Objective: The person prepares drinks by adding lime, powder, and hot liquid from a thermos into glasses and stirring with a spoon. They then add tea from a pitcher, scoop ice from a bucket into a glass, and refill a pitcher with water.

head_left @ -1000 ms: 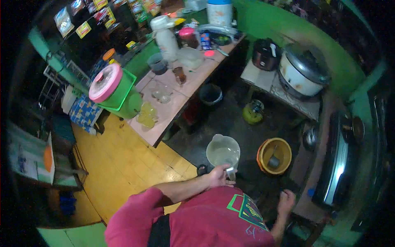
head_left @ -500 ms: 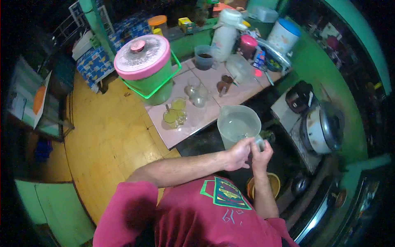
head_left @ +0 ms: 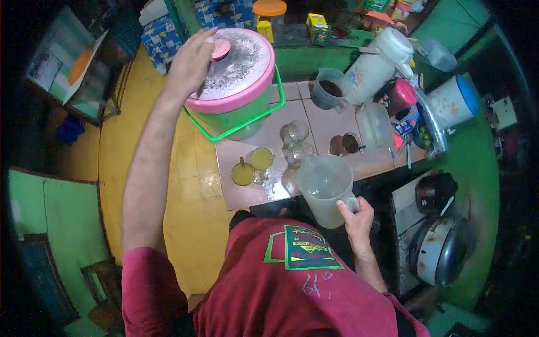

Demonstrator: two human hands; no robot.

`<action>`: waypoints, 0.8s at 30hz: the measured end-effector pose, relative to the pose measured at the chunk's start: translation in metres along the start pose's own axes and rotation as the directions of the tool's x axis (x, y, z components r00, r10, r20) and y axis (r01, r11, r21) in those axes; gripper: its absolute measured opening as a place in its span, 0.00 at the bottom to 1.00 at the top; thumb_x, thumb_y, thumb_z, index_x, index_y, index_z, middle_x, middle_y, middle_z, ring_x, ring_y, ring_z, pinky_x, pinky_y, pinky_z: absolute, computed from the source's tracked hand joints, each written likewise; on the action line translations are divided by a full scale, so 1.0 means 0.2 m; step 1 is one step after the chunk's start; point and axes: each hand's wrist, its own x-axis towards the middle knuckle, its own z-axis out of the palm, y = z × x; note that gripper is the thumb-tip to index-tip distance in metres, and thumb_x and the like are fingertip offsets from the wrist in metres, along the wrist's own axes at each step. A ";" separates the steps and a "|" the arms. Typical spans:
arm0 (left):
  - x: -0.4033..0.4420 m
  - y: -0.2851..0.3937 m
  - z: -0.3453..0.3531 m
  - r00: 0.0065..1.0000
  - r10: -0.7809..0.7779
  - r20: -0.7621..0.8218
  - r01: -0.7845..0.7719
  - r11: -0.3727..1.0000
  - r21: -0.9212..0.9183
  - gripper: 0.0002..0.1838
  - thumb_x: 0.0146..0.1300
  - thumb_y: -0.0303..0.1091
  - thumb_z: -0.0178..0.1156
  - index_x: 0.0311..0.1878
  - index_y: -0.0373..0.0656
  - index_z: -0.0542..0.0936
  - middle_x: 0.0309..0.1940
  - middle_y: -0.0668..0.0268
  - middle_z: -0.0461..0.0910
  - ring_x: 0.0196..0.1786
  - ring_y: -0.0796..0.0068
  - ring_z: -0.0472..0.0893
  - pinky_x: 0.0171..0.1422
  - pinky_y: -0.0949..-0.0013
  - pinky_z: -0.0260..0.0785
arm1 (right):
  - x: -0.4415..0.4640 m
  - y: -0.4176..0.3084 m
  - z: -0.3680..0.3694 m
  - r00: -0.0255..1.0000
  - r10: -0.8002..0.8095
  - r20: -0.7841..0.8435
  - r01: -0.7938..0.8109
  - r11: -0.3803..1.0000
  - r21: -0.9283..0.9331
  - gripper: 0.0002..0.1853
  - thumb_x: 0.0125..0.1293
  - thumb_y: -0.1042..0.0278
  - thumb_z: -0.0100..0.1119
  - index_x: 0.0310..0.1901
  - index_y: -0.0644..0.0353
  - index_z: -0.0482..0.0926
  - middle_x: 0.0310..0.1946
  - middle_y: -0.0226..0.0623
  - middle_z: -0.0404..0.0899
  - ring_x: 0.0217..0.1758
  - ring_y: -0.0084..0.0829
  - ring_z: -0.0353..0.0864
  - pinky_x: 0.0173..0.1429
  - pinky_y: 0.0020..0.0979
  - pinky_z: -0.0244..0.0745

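Note:
My left hand [head_left: 192, 63] is over the left side of the pink lid [head_left: 247, 67], beside its round knob [head_left: 221, 49], fingers stretched out. The lid sits on a green bucket [head_left: 241, 121] with a bright green handle. In my right hand [head_left: 357, 218] is the handle of a translucent pitcher [head_left: 325, 188], with what looks like clear liquid inside. It is held by the front edge of the tiled table [head_left: 269, 188]. Two mugs of yellow-green liquid [head_left: 243, 174] stand left of the pitcher, with clear glasses [head_left: 297, 131] behind it.
Behind the glasses are a tub of dark liquid [head_left: 330, 90] and a white thermos [head_left: 376, 67]. A small brown-filled glass [head_left: 351, 142] and a clear container [head_left: 375, 126] stand to the right. Lower right is a large pot [head_left: 441, 250] beside a dark cooker [head_left: 435, 192].
The view has shifted toward the table. My left hand has left the pitcher's handle and reached up to the lid. My right hand still has the pitcher, now close to the table edge.

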 end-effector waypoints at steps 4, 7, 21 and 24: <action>-0.02 -0.10 0.17 0.994 -0.066 0.092 0.029 0.936 0.351 0.29 0.72 0.50 0.48 0.65 0.35 0.72 0.60 0.45 0.75 0.65 0.48 0.73 0.71 0.59 0.61 | 0.12 -0.12 -0.02 0.998 0.011 0.056 -0.004 0.992 -0.122 0.15 0.54 0.62 0.75 0.26 0.62 0.78 0.22 0.26 0.77 0.26 0.17 0.69 0.29 0.27 0.68; -0.02 -0.04 0.14 0.992 -0.092 0.088 0.074 0.979 0.189 0.28 0.71 0.49 0.50 0.64 0.37 0.73 0.59 0.45 0.76 0.63 0.47 0.74 0.69 0.57 0.63 | 0.16 -0.04 -0.04 0.997 0.062 0.047 -0.058 0.994 -0.094 0.15 0.53 0.61 0.76 0.27 0.64 0.80 0.22 0.29 0.80 0.26 0.18 0.73 0.31 0.28 0.70; -0.04 -0.07 0.12 0.990 -0.138 0.044 0.134 0.988 0.079 0.27 0.68 0.49 0.51 0.63 0.40 0.74 0.58 0.48 0.76 0.63 0.47 0.72 0.69 0.50 0.59 | 0.15 -0.22 0.03 0.995 0.087 -0.055 -0.098 0.963 -0.250 0.15 0.54 0.62 0.75 0.27 0.65 0.79 0.22 0.31 0.80 0.25 0.19 0.74 0.30 0.28 0.70; -0.04 -0.06 0.11 0.984 -0.162 0.068 0.156 0.985 0.079 0.28 0.68 0.50 0.50 0.64 0.42 0.73 0.61 0.49 0.75 0.65 0.48 0.71 0.71 0.50 0.56 | 0.13 -0.27 0.04 0.995 0.079 -0.068 -0.095 0.951 -0.294 0.16 0.54 0.61 0.75 0.26 0.65 0.79 0.22 0.32 0.80 0.25 0.19 0.74 0.29 0.29 0.70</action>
